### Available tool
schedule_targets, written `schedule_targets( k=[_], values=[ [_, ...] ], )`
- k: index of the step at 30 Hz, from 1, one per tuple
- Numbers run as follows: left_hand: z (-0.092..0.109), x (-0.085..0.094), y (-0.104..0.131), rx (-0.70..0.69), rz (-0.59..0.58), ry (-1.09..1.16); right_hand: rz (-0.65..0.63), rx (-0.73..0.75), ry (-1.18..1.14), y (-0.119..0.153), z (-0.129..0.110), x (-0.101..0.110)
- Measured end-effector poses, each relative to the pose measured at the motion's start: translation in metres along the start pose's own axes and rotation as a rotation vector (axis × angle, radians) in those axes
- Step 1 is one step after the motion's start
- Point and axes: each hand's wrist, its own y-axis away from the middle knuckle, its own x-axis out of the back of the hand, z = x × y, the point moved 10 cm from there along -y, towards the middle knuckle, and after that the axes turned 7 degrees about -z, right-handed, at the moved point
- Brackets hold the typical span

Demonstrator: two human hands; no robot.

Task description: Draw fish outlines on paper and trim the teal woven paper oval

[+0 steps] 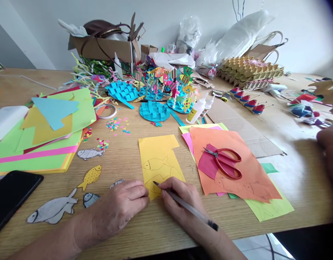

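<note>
A sheet of yellow paper (158, 150) with pencil-thin fish outlines lies in front of me, a notch cut from its top right corner. My right hand (184, 198) is closed around a pen (189, 208), whose tip touches the paper at the lower fish outline. With fingers together and curled, my left hand (123, 202) presses on the paper's lower left edge; its thumb is hidden. Left of that hand lie a large grey paper fish (52, 208), a yellow paper fish (91, 176), a small paper fish (90, 199) and a white paper fish (90, 154). Another is partly covered by my left hand.
Red-handled scissors (227, 164) rest on orange paper (236, 144) at right. A phone (14, 196) and stacked coloured paper (58, 144) are at left. Glue bottles (196, 111), blue woven paper discs (154, 111) and egg cartons (250, 70) stand behind. Another person's hand (328, 151) shows at far right.
</note>
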Motion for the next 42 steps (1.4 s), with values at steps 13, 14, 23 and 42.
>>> schedule_targets(
  k=[13, 14, 23, 42],
  values=[
    [-0.0004, -0.0015, 0.0011, -0.005, -0.009, 0.013, -0.034, -0.016, 0.03, -0.0051, 0.0022, -0.0069],
    [-0.0009, -0.0022, 0.0012, 0.0, -0.017, 0.02, -0.032, -0.017, 0.029, -0.0045, 0.0019, -0.0061],
    [-0.0024, -0.0038, 0.0017, 0.01, -0.03, 0.036, -0.065, -0.046, -0.002, -0.0006, 0.0002, -0.0029],
    [-0.003, -0.0051, 0.0015, 0.011, -0.036, 0.035, -0.041, -0.039, 0.017, -0.0041, 0.0046, -0.0078]
  ],
)
